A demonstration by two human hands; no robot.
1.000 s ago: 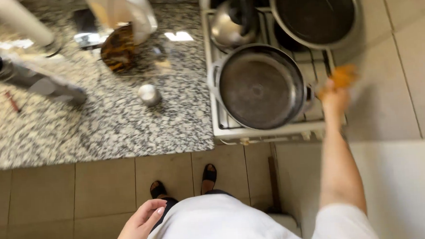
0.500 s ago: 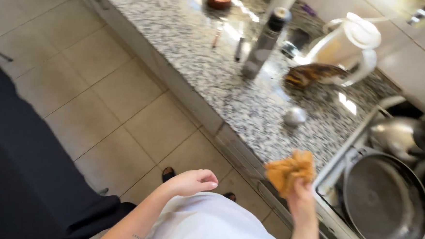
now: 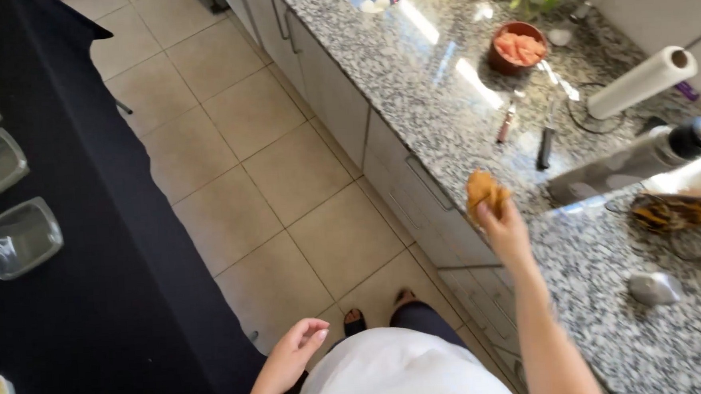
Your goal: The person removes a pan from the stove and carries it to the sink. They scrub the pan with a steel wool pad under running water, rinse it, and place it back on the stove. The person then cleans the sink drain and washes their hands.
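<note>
While the right hand [image 3: 506, 227] pinches a crumpled orange-brown cloth [image 3: 484, 190] over the edge of the speckled grey granite counter [image 3: 441, 96], the left hand [image 3: 293, 353] hangs loosely open and empty beside the white shirt. Beige floor tiles [image 3: 261, 170] run between the counter's pale cabinets [image 3: 337, 102] and a black-covered table [image 3: 93, 314] bearing clear square glass bowls [image 3: 18, 237]. A white paper-towel roll [image 3: 640, 82] and a brown bowl of orange pieces [image 3: 517, 47] sit on the granite.

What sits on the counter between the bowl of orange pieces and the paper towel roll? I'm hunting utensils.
Head view: shiny utensils, hard to identify, between the bowl and paper towel roll.
</note>
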